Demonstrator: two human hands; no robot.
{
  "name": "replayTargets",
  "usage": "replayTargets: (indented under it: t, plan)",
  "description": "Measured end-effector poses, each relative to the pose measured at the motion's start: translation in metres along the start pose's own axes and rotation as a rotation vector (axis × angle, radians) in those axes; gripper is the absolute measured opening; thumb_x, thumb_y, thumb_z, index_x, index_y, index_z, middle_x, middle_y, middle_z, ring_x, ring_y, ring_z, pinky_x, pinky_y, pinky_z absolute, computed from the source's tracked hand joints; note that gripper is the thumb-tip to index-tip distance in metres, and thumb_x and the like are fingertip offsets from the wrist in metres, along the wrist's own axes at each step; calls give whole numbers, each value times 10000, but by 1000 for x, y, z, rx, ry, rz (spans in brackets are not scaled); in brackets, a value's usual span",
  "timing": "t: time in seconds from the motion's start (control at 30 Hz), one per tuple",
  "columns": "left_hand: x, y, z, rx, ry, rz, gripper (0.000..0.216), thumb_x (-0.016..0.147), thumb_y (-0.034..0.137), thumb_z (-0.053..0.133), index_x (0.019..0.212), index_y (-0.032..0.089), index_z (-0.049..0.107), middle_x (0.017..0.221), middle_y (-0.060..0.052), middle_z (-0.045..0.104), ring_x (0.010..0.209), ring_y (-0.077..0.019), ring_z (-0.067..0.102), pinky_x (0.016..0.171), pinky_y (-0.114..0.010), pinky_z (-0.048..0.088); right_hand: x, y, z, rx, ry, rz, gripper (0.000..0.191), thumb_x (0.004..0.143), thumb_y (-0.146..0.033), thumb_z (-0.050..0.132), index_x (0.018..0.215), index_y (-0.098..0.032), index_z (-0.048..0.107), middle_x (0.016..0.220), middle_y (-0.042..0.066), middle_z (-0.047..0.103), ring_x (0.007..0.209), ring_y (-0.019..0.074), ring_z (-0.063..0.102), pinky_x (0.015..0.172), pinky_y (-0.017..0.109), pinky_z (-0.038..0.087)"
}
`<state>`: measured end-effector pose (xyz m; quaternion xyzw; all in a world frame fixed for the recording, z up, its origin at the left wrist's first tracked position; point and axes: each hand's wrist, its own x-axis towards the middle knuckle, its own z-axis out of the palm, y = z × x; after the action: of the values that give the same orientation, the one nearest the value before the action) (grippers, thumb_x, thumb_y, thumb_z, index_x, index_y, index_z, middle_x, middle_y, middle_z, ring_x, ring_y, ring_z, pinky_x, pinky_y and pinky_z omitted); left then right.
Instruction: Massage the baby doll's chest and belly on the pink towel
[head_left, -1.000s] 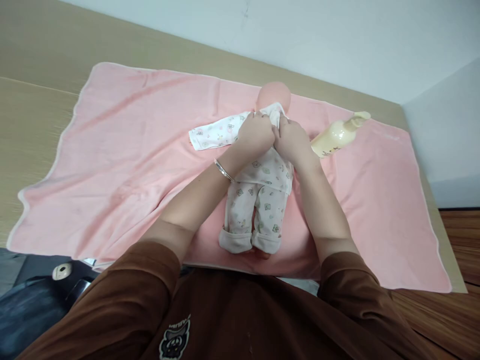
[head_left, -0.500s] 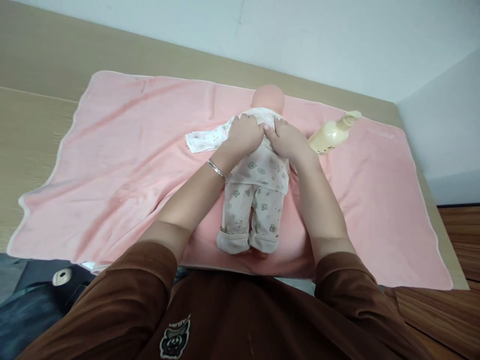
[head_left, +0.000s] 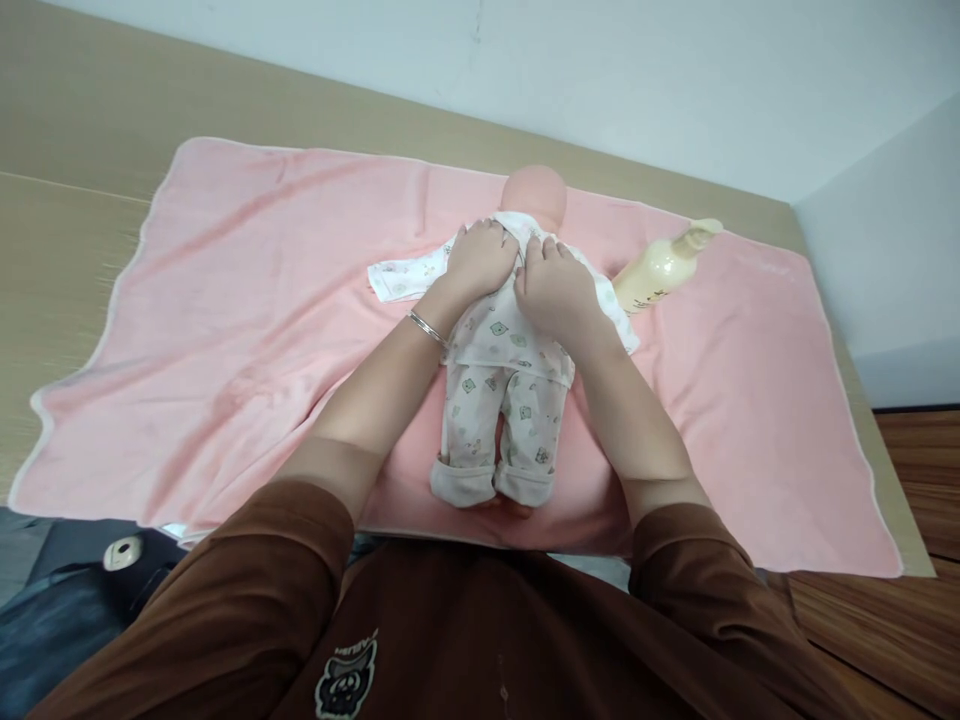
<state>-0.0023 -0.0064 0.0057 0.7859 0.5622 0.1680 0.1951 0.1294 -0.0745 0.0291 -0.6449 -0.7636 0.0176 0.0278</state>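
Observation:
A baby doll lies on its back on a pink towel, head away from me, dressed in a white printed top and trousers. My left hand, with a silver bangle on the wrist, presses on the doll's chest at its left shoulder. Beside it, my right hand lies flat on the other side of the chest. Both hands touch the top's fabric near the collar. The doll's empty-looking sleeve stretches out to the left.
A cream pump bottle lies on its side on the towel, right of the doll. The towel covers a light wooden table set against a white wall. A dark bag sits at the lower left; wooden floor shows at the right.
My hands have gone from pinching the top's collar under the doll's chin to lying flatter on its chest. The top's right side now spreads out past my right wrist.

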Motion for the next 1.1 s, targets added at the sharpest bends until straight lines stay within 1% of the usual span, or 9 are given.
replayTargets:
  t: [0.17,0.3,0.43,0.57,0.67,0.77,0.93,1.0,1.1]
  plan:
    - [-8,5,-3,58,-18,13,600,1087,263,283,1526,12,607,1625,-277,625,1552,-347,573,1376,-532,374,14,15,6,93,20,3,607,1113,-298,287,1566,25,531,1633,330,579,1544,433,551,1298,619,436]
    - [-26,20,-9,193,-36,73,570,1042,201,374,1507,-29,609,1565,-328,641,1520,-409,583,1342,-568,405,31,41,12,210,-7,92,699,1154,-451,262,1571,50,514,1658,349,549,1592,416,518,1334,591,403]
    - [-39,31,-25,256,-203,186,489,929,52,427,1296,-19,742,1363,-314,742,1381,-416,670,1238,-554,510,33,47,14,230,-29,104,793,1171,-506,223,1613,109,457,1712,360,486,1647,403,469,1380,533,351]
    - [-36,32,-37,217,-261,145,405,952,76,424,1097,55,801,1200,-233,790,1261,-382,727,1186,-537,560,30,42,12,188,-25,116,792,1176,-496,250,1625,131,431,1708,369,481,1644,427,463,1381,545,348]
    - [-27,24,-34,197,-228,146,397,984,107,422,1095,86,803,1189,-204,799,1263,-368,732,1192,-533,565,28,41,13,171,-18,96,762,1174,-488,261,1620,100,453,1687,360,512,1616,431,496,1358,573,381]
    - [-16,14,-24,150,-168,138,413,999,116,412,1164,85,789,1273,-214,791,1331,-368,714,1227,-535,541,22,35,14,123,-26,51,756,1153,-471,299,1674,69,390,1740,367,440,1649,478,439,1329,682,385]
    - [-7,3,-5,-50,68,14,571,1150,305,222,1293,108,738,1406,-221,772,1327,-318,730,1214,-455,534,-2,1,12,56,-10,-5,753,1097,-352,335,1730,56,296,1812,355,319,1717,514,310,1343,765,334]
    - [-8,3,-1,-48,118,-44,584,1158,314,204,1291,129,741,1416,-211,775,1335,-311,726,1237,-453,511,-6,-8,11,54,9,14,739,1082,-305,335,1725,59,308,1807,353,332,1721,512,304,1355,756,325]
    - [-13,8,-2,-3,83,-34,554,1151,279,240,1329,101,733,1442,-225,761,1371,-315,710,1267,-451,492,4,-4,11,99,25,32,678,1061,-230,310,1666,56,417,1745,342,450,1698,466,379,1368,714,335]
